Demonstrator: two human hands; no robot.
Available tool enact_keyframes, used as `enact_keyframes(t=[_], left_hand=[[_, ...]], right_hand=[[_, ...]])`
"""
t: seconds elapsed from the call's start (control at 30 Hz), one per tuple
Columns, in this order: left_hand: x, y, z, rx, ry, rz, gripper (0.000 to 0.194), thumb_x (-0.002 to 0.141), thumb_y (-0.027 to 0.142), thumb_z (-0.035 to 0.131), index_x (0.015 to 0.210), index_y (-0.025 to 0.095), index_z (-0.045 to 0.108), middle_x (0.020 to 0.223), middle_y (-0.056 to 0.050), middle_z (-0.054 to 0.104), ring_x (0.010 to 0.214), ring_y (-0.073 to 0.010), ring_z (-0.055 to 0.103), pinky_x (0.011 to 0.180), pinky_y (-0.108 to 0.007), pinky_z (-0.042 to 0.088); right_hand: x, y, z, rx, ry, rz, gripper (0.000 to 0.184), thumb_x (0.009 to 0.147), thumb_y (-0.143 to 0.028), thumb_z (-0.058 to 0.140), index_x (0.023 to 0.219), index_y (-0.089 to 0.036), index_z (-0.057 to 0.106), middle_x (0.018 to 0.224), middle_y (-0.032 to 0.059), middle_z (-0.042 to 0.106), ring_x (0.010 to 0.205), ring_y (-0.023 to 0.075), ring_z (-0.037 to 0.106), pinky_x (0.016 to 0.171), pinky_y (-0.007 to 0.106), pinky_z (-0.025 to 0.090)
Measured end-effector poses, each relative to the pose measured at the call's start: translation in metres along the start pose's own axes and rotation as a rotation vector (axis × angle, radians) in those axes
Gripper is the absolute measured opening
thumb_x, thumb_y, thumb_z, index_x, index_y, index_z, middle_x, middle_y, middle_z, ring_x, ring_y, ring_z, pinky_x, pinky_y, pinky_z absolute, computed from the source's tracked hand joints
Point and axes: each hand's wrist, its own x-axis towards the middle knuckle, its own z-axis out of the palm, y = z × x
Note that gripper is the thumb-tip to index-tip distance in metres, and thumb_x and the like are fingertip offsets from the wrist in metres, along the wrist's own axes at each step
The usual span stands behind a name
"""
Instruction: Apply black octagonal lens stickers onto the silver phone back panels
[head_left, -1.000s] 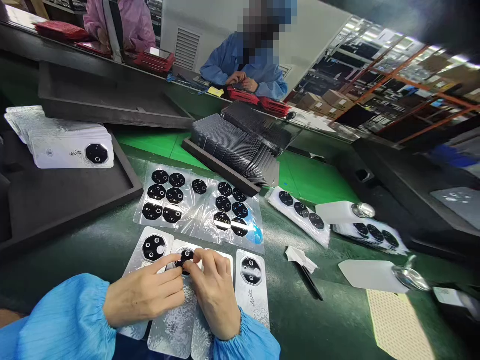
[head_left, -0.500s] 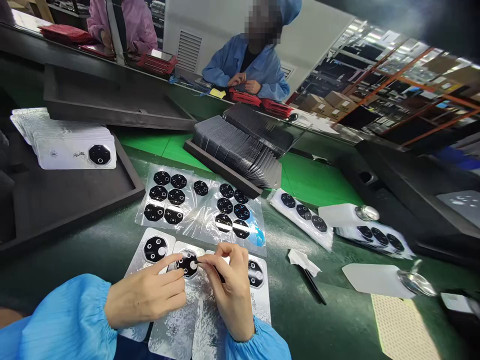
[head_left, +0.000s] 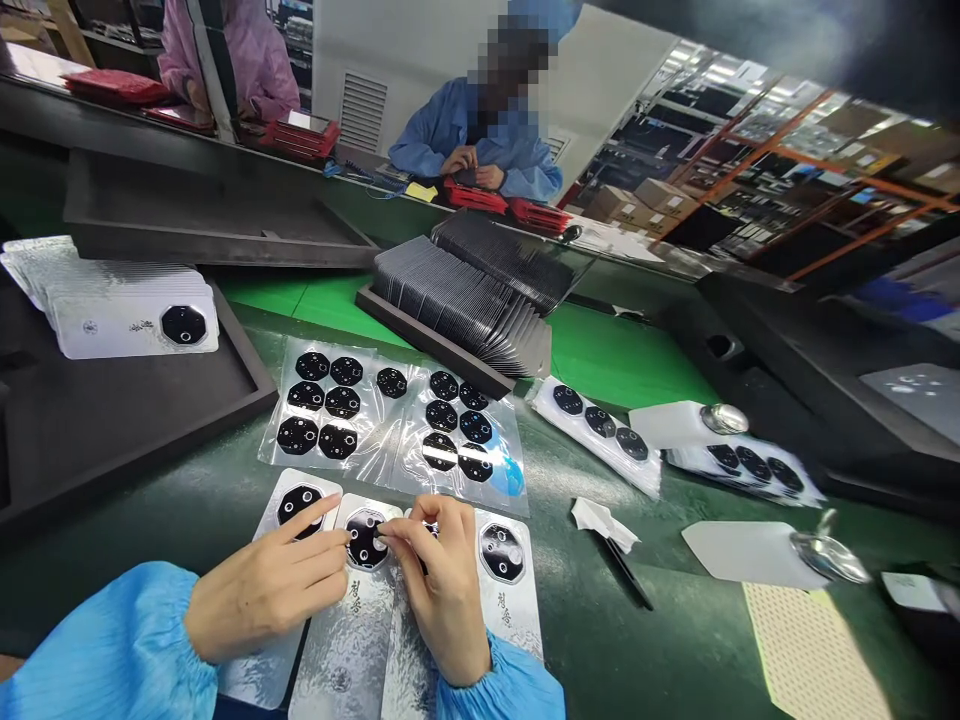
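Note:
Several silvery phone-sized panels lie side by side in front of me, each with a black octagonal piece with round holes near its top end. On the second panel (head_left: 349, 640), my left hand (head_left: 274, 580) has its fingers stretched out, the tips beside the left edge of the black octagonal piece (head_left: 366, 540). At that piece's right edge, my right hand (head_left: 439, 580) pinches thumb and forefinger together; what sits between them is too small to make out. My right hand partly covers the third panel. The rightmost panel (head_left: 510, 610) shows dark written characters.
Clear plastic sheets (head_left: 382, 430) with black octagonal pieces lie beyond the panels. Behind stands a rack of dark plates (head_left: 465, 300). Stacked silvery panels (head_left: 135, 310) rest in a black tray (head_left: 247, 370) at left. Tweezers (head_left: 626, 575) lie right. Two co-workers sit across the bench.
My left fingers have pulled back left from the octagonal piece and straightened, uncovering characters on the second panel. My right hand keeps its pinch at the right edge. The view has shifted slightly.

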Motion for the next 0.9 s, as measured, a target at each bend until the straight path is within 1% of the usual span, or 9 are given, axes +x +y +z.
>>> enact_keyframes(t=[0.23, 0.4, 0.53, 0.6, 0.7, 0.77, 0.9], left_hand=[[0.0, 0.0, 0.002, -0.019, -0.038, 0.005, 0.028, 0.096, 0.001, 0.039, 0.078, 0.014, 0.057, 0.079, -0.002, 0.064, 0.093, -0.0158, 0.067, 0.118, -0.051, 0.038], [0.001, 0.0, 0.003, 0.02, -0.046, 0.023, 0.029, 0.096, 0.001, 0.039, 0.079, 0.014, 0.058, 0.078, -0.002, 0.064, 0.091, -0.0151, 0.067, 0.117, -0.049, 0.04], [-0.001, 0.001, 0.006, 0.061, -0.046, 0.039, 0.026, 0.095, 0.002, 0.042, 0.08, 0.015, 0.059, 0.078, -0.001, 0.064, 0.091, -0.0152, 0.067, 0.116, -0.047, 0.043], [-0.002, 0.001, 0.007, 0.059, -0.058, 0.038, 0.027, 0.094, 0.001, 0.042, 0.079, 0.015, 0.059, 0.077, -0.001, 0.063, 0.087, -0.0147, 0.066, 0.116, -0.047, 0.042], [-0.002, 0.002, 0.007, 0.059, -0.072, 0.032, 0.03, 0.094, 0.0, 0.04, 0.077, 0.015, 0.058, 0.075, 0.0, 0.061, 0.081, -0.0136, 0.065, 0.116, -0.048, 0.042], [-0.002, 0.002, 0.007, 0.064, -0.07, 0.033, 0.03, 0.094, 0.001, 0.039, 0.076, 0.016, 0.058, 0.075, 0.0, 0.061, 0.081, -0.0136, 0.065, 0.116, -0.047, 0.043], [0.0, 0.003, 0.005, 0.065, -0.066, 0.037, 0.028, 0.094, 0.001, 0.041, 0.076, 0.015, 0.058, 0.075, 0.0, 0.06, 0.081, -0.0139, 0.065, 0.117, -0.047, 0.042]], right_hand=[[0.001, -0.002, 0.001, 0.003, -0.01, -0.004, 0.02, 0.091, -0.002, 0.054, 0.093, -0.021, 0.061, 0.091, 0.0049, 0.049, 0.089, 0.02, 0.047, 0.074, 0.033, 0.044], [0.005, -0.005, -0.001, -0.016, -0.052, -0.026, 0.019, 0.093, -0.004, 0.053, 0.093, -0.021, 0.062, 0.093, 0.0052, 0.05, 0.09, 0.0202, 0.048, 0.075, 0.032, 0.044], [0.008, -0.009, 0.002, -0.115, -0.114, -0.091, 0.022, 0.092, -0.002, 0.05, 0.094, -0.02, 0.063, 0.1, 0.0062, 0.053, 0.093, 0.0204, 0.048, 0.078, 0.033, 0.041], [0.009, -0.011, 0.007, -0.177, -0.14, -0.139, 0.024, 0.092, -0.001, 0.047, 0.093, -0.019, 0.062, 0.1, 0.0064, 0.054, 0.093, 0.0206, 0.047, 0.078, 0.034, 0.039], [0.007, -0.011, 0.014, -0.251, -0.178, -0.202, 0.023, 0.094, -0.003, 0.044, 0.091, -0.018, 0.061, 0.098, 0.0071, 0.055, 0.093, 0.0214, 0.047, 0.076, 0.034, 0.037], [0.005, -0.011, 0.016, -0.271, -0.178, -0.213, 0.024, 0.096, -0.005, 0.042, 0.09, -0.019, 0.061, 0.097, 0.007, 0.054, 0.093, 0.0215, 0.047, 0.075, 0.034, 0.036], [0.005, -0.012, 0.014, -0.277, -0.15, -0.185, 0.029, 0.097, -0.004, 0.037, 0.092, -0.019, 0.061, 0.098, 0.007, 0.053, 0.092, 0.0213, 0.045, 0.076, 0.034, 0.034]])
